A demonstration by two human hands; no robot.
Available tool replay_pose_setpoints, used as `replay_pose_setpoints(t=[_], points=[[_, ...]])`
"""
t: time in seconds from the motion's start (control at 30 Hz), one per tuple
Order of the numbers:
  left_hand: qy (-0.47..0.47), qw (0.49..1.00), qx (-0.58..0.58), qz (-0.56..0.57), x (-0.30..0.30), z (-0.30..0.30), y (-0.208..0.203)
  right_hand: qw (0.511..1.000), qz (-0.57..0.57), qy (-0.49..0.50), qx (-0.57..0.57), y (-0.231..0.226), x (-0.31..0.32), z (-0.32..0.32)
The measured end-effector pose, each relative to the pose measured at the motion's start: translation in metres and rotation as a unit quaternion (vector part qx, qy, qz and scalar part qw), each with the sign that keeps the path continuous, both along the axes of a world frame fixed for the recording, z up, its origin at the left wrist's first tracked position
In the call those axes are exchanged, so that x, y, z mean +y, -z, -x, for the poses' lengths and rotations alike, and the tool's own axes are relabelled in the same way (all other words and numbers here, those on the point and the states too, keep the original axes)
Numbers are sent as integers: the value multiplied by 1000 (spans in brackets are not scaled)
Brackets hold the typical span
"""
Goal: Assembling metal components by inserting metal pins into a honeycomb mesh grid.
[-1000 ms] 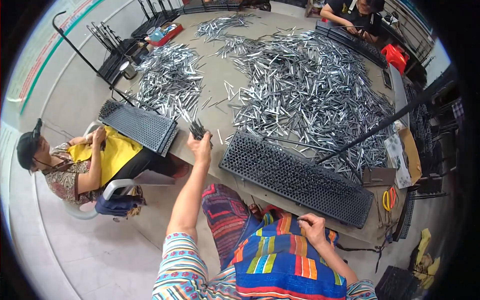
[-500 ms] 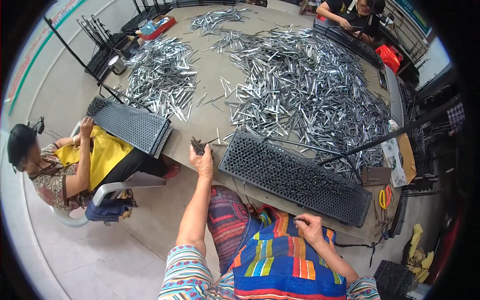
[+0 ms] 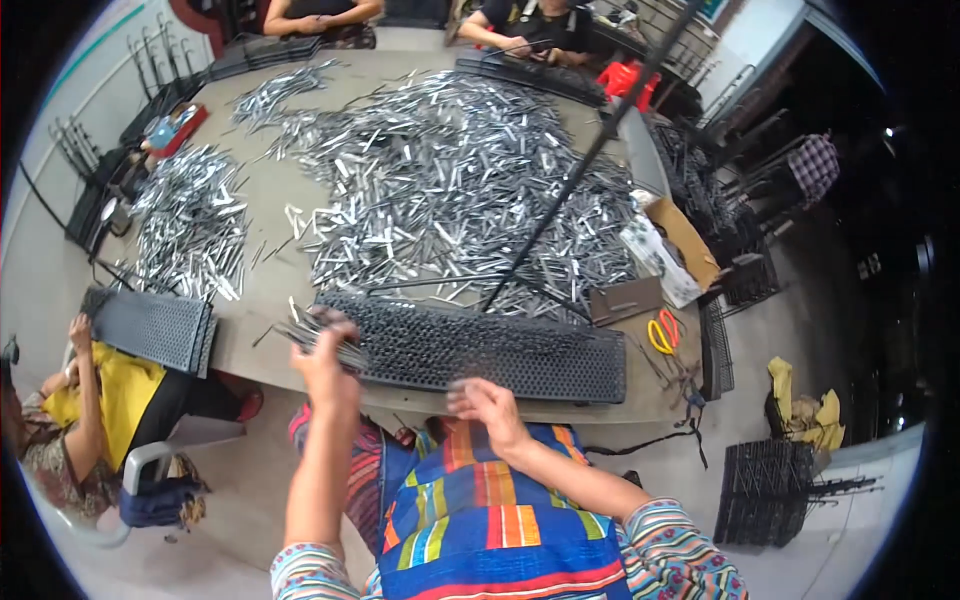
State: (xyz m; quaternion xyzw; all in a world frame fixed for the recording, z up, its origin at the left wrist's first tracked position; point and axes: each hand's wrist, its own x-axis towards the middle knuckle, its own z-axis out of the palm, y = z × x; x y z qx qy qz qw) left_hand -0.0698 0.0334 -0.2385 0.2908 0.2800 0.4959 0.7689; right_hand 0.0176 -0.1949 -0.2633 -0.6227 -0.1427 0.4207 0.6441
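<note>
My left hand (image 3: 330, 365) is closed around a bundle of thin metal strips (image 3: 308, 330), whose ends fan out toward the upper left. It is at the left end of a long black tray (image 3: 480, 350) full of small round holes, lying along the table's near edge. My right hand (image 3: 485, 408) is by the tray's front edge, above my lap; motion smears its fingers, so what they hold, if anything, does not show. Behind the tray spreads a large pile of loose shiny metal strips (image 3: 430, 190).
A co-worker at left touches another holed tray (image 3: 150, 325); two more people sit across the table. A smaller strip pile (image 3: 190, 225) lies at left. A black rod (image 3: 590, 150) rises over the large pile. At right are scissors (image 3: 662, 332) and an open carton (image 3: 670, 250).
The view has swung right, so the table sits further left in it. My left hand with its bundle has come to the tray's left end. My right hand has risen from my lap toward the tray.
</note>
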Motion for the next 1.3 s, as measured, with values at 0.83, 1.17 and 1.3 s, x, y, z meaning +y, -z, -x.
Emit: replay_pose_setpoints(t=[0.83,1.17,1.3], points=[[619,763,144,118,-223,11,20,972,-128,-184,67,8,-96,-31],[439,829,254,237,-220,-14,12,996,1,-78,46,16,-125,-46],[452,828,259,205,-214,-17,23,989,4,-11,150,10,-118,-33]])
